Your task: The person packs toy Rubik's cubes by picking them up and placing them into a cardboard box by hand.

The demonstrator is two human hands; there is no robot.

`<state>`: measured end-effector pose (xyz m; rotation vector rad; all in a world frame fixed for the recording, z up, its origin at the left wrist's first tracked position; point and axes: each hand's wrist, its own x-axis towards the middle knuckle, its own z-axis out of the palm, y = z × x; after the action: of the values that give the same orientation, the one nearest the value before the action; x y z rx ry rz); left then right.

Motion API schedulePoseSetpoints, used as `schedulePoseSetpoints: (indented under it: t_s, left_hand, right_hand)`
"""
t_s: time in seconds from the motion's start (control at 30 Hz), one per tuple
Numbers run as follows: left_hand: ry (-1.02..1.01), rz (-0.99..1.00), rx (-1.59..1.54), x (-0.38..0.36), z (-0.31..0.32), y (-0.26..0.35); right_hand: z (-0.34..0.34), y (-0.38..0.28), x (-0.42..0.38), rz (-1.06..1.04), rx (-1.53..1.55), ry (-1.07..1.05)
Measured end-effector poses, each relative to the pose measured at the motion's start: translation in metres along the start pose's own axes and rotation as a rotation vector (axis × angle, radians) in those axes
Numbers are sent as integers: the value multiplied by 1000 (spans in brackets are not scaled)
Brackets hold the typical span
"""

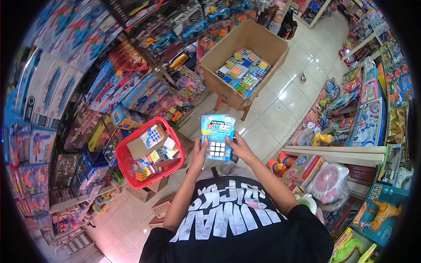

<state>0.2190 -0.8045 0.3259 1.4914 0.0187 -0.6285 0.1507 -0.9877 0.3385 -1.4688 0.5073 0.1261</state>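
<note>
Between my two hands is a blue carded pack with a puzzle cube (218,141), its white face turned up toward me and "Magic" printed above. My left hand (200,148) grips the card's left edge, thumb on the front. On the right edge, my right hand (238,145) pinches the card in the same way. What looks like another card's edge shows behind the top, so there may be more than one. Ahead of my hands, a large cardboard box (276,59) holds many puzzle cubes (239,71). To the left, a red plastic basket (127,175) contains more cube packs (152,136) and a loose-looking cube (141,174).
The cardboard box rests on a wooden stool (245,112). Toy shelves (66,87) line the left side, and more shelving (368,153) runs along the right. A bagged pink fan (331,177) stands near my right elbow. Cartons (161,206) lie on the tiled floor (118,223) at left.
</note>
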Motion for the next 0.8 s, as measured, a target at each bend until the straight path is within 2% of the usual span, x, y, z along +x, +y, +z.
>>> schedulePoseSetpoints:
  t_s: [0.1, 0.17, 0.27, 0.3, 0.37, 0.43, 0.57, 0.7, 0.77, 0.8]
  left_hand:
    - [-60, -46, -32, 7, 26, 8]
    - [-111, -79, -42, 12, 36, 12]
    - [-206, -117, -56, 22, 39, 25]
    - [-252, -131, -60, 24, 41, 30]
    - [-215, -122, -50, 30, 42, 30]
    - [-238, -105, -193, 44, 37, 25]
    - [-250, -153, -133, 74, 35, 38]
    - [-260, -56, -170, 117, 50, 65]
    - [-279, 104, -21, 146, 54, 83]
    - [-270, 113, 20, 159, 55, 93]
  right_hand:
    - [-30, -13, -2, 131, 86, -9]
    - [-38, -8, 1, -92, 134, 63]
    - [-46, -6, 11, -174, 219, 102]
    - [-48, -6, 13, -175, 224, 105]
    - [-51, -13, 18, -95, 318, 69]
    - [-54, -21, 26, -119, 322, 76]
    - [-64, -29, 54, -117, 372, 24]
    - [-82, -50, 85, -176, 257, 75]
    - [-93, -67, 103, -162, 244, 106]
    - [-98, -76, 112, -145, 240, 123]
